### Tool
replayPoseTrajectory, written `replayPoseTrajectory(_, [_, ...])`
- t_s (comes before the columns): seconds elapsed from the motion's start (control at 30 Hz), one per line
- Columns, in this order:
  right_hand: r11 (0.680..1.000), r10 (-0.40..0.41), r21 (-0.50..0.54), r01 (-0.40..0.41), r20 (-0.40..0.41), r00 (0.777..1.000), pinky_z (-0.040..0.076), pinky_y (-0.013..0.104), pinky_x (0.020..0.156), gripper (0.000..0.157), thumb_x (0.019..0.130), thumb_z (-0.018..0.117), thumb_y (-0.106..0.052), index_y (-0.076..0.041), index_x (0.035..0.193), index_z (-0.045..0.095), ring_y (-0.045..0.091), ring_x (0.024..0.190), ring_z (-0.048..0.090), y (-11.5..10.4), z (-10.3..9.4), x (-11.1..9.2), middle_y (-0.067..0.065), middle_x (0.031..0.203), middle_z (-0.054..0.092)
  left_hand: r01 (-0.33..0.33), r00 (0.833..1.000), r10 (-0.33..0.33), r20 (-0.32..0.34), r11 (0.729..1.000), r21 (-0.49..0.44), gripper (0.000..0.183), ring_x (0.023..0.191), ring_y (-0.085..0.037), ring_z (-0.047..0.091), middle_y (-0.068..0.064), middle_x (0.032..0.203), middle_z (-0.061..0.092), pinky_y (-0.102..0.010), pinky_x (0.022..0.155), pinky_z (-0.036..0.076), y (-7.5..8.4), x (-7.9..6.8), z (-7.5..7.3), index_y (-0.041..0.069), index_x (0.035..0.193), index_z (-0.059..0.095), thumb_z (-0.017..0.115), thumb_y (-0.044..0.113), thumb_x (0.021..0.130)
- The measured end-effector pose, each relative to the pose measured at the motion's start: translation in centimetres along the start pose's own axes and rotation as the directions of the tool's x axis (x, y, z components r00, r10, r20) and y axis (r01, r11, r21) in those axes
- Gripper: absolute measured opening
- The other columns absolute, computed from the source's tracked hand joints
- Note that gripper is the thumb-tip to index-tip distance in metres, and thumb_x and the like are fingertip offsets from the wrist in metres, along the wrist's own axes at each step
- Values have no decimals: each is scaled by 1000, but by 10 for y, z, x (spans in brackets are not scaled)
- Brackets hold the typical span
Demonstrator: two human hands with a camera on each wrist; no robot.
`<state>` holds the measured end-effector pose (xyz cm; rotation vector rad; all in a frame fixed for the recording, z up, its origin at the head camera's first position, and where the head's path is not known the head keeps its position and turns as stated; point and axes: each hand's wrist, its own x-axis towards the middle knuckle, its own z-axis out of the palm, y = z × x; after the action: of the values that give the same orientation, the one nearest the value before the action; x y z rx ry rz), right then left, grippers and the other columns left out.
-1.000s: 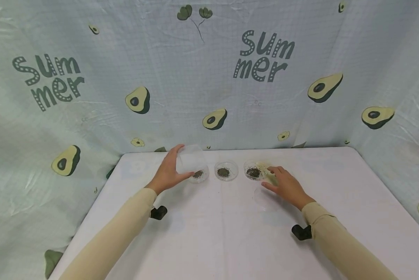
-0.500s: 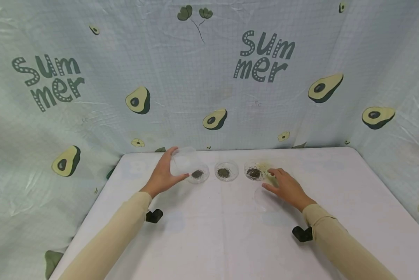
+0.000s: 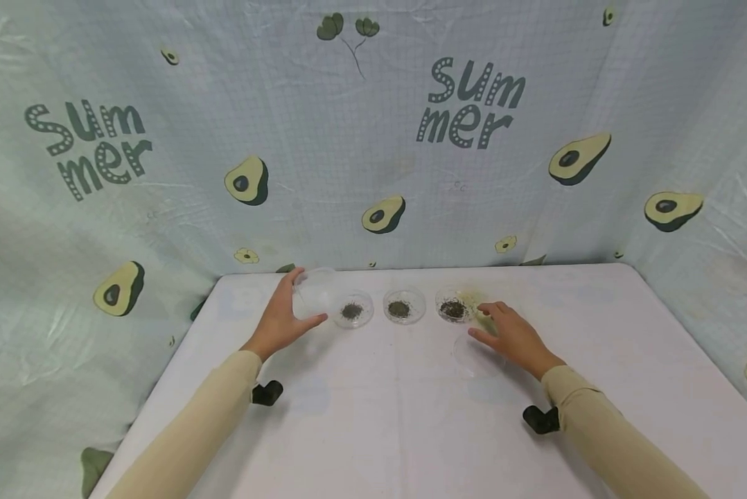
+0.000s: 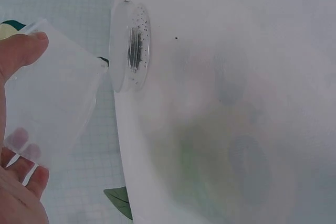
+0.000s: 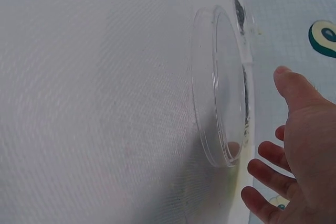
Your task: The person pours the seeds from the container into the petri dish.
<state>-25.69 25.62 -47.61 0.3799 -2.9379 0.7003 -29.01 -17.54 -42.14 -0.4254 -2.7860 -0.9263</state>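
My left hand (image 3: 280,320) grips a translucent plastic cup (image 4: 65,90) between thumb and fingers, left of the dishes and above the table's back edge. Clear petri dishes stand in a row: a left dish (image 3: 364,305), a middle dish (image 3: 416,303) and a right dish (image 3: 442,296), each with a small heap of dark dry bits (image 3: 351,311). My right hand (image 3: 515,339), fingers spread and loosely bent, hovers beside the right dish with nothing in it. Below its thumb lies a clear round lid or shallow dish (image 5: 228,82), seen at a slant in the right wrist view.
A pale cloth (image 3: 373,423) covers the table. A printed curtain (image 3: 323,138) with avocados rises right behind the table's back edge. Yellowish-green patches (image 3: 488,324) show by the right hand's fingers. One dark speck (image 4: 176,38) lies on the cloth near the left dish.
My left hand has moved left and slightly nearer me with the cup, uncovering the view of the left dish. The right hand has stayed almost still.
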Motion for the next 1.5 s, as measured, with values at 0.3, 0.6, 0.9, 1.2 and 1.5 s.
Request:
replayPoseTrajectory(0.3, [1000,6,16,-6,-1,1000,46,56,96,59,91,65,-40,-2,134,50,38,114,57,-2,-1,-4,20,128,55,12,1000,-12,-7,1000,-12,99,143,-35,30,-16,155,29,-56,113,32,-8,-5,-1,10,152,19,81,32,78])
replayPoseTrajectory(0.6, [1000,5,17,-5,36,999,46,56,96,60,91,64,-43,-2,133,51,39,116,55,-1,0,-10,20,128,55,46,999,-46,1,999,-25,100,142,-34,32,-15,156,28,-56,112,33,-15,-10,-1,10,153,17,80,34,78])
replayPoseTrajectory(0.9, [999,-30,12,29,37,999,47,57,95,62,86,70,-42,-4,132,53,39,117,55,-3,3,-19,18,129,55,60,998,-60,3,998,-24,101,141,-36,32,-16,155,28,-57,110,34,-21,-12,-1,10,153,15,79,35,79])
replayPoseTrajectory(1.2, [992,-120,-34,122,50,992,48,56,94,80,70,82,-47,-6,132,52,39,116,55,-7,7,-27,18,128,54,56,998,-57,-12,997,-46,101,140,-36,33,-19,153,30,-57,109,36,-30,-16,-1,10,153,14,78,34,80])
replayPoseTrajectory(1.5, [985,-152,-69,158,78,985,46,55,97,89,64,85,-51,-9,135,51,36,118,52,-9,7,-30,17,130,52,111,994,-111,11,993,-46,103,138,-36,34,-19,152,30,-57,110,35,-32,-16,-1,10,154,9,77,36,81])
